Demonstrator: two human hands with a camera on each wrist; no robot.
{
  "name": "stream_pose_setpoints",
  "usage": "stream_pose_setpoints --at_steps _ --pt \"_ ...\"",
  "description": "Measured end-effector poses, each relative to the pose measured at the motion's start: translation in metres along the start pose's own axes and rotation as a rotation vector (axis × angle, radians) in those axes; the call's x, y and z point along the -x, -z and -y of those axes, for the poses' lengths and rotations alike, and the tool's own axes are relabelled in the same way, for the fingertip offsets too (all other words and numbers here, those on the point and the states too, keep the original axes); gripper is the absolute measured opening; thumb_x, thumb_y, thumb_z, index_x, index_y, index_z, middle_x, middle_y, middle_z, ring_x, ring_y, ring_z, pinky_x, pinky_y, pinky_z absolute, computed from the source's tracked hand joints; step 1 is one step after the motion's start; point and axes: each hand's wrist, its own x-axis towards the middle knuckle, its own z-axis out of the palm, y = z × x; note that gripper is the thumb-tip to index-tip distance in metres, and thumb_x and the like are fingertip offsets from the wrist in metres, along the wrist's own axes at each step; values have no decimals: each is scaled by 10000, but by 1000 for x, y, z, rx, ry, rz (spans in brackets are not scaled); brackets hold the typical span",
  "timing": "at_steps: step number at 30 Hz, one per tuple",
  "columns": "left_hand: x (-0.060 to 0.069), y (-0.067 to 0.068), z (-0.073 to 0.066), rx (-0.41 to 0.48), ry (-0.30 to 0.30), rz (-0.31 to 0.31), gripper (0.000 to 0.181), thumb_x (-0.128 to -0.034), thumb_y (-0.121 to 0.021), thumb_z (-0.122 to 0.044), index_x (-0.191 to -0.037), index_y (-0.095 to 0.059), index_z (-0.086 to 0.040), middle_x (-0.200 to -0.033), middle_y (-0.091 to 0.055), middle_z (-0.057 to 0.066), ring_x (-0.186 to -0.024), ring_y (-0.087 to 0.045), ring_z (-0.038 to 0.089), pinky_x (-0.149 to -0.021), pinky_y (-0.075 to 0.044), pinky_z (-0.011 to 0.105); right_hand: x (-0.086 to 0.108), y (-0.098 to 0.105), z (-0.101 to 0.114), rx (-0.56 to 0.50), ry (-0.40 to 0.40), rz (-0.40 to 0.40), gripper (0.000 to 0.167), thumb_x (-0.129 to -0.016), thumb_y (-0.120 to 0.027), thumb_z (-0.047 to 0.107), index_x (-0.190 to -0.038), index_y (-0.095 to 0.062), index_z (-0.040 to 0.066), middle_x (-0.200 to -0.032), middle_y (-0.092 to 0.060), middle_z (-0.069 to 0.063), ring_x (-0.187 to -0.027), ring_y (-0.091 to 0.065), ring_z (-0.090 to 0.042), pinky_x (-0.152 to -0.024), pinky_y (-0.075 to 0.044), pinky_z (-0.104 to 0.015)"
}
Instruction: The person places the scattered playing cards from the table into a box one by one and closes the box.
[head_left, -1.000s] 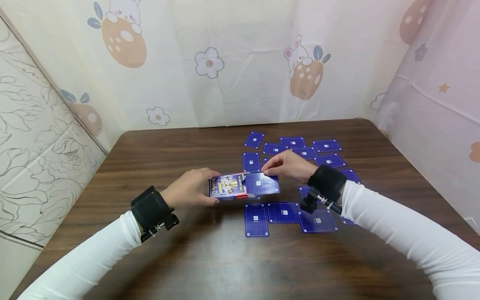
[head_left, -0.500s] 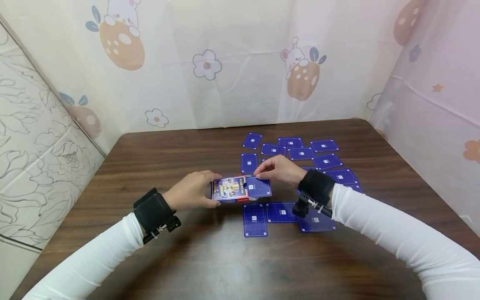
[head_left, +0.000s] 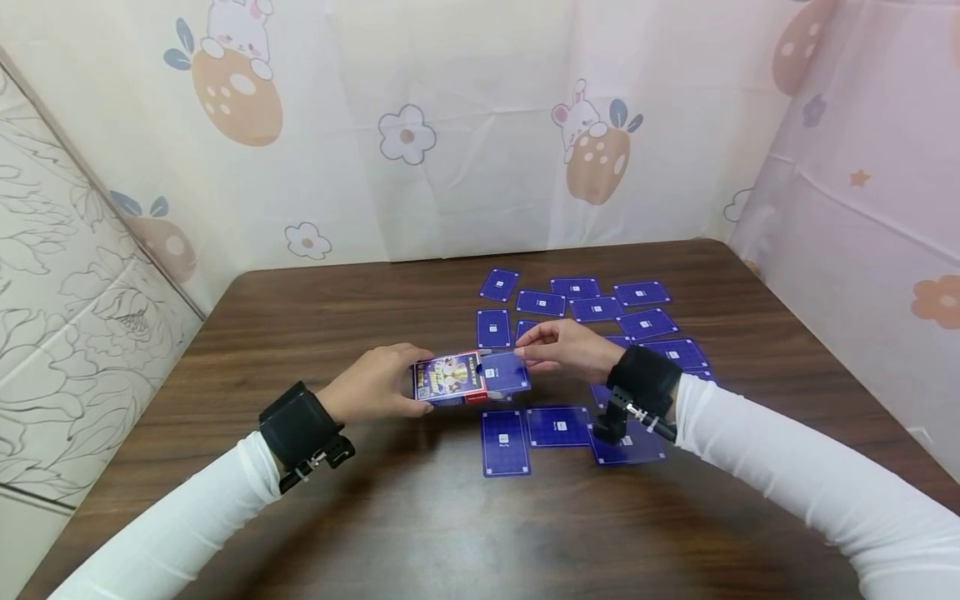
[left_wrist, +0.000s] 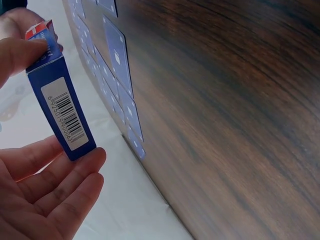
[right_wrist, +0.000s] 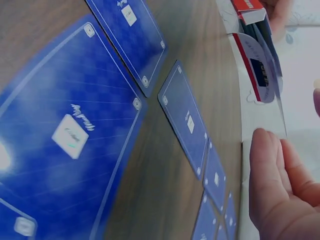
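Observation:
My left hand (head_left: 378, 385) grips a blue card box (head_left: 450, 377) between thumb and fingers, above the table. In the left wrist view the barcode end of the box (left_wrist: 64, 112) shows, thumb on one edge, fingers on the opposite one. A blue card (head_left: 506, 372) juts from the box's right end, partly inside. My right hand (head_left: 570, 348) is at the card's far right corner. In the right wrist view its fingers (right_wrist: 270, 170) lie by the card's tip, with the thumb, mostly out of frame, held apart from them. Whether they still touch the card is hard to tell.
Several blue cards (head_left: 558, 427) lie pattern-side up on the brown wooden table (head_left: 420, 525), in front of, behind and under the right forearm. A printed curtain (head_left: 465, 183) hangs behind the table's far edge.
The card has slid left, deeper into the box. My right hand has followed it leftward, and its thumb and fingers have parted from their pinch. The left hand keeps its hold on the box.

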Motion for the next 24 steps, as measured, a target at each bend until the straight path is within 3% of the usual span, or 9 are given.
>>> stream_pose_setpoints --at_steps 5,9,24 --pt "2 1 1 4 19 3 682 -773 -805 -348 -1318 -568 -13 -1228 -654 138 -1065 -623 268 -943 -503 454 6 4 -8 -120 -39 79 351 -981 -590 165 -1232 -549 -77 -1096 -629 -97 -954 -620 -182 -932 -545 -353" --pt "1 1 2 10 31 7 681 -777 -805 -352 -1318 -568 -15 -1233 -652 138 -1074 -621 270 -950 -503 459 11 2 -9 -144 -60 99 317 -988 -570 135 -1208 -563 -92 -1004 -648 -42 -905 -631 -170 -889 -562 -330" --pt "-5 -3 -1 3 35 2 679 -767 -814 -353 -1303 -579 -10 -1206 -660 127 -1005 -616 238 -924 -514 425 6 -14 0 -114 -83 34 235 -994 -538 85 -1143 -592 -89 -915 -638 -59 -788 -631 -140 -811 -582 -294"
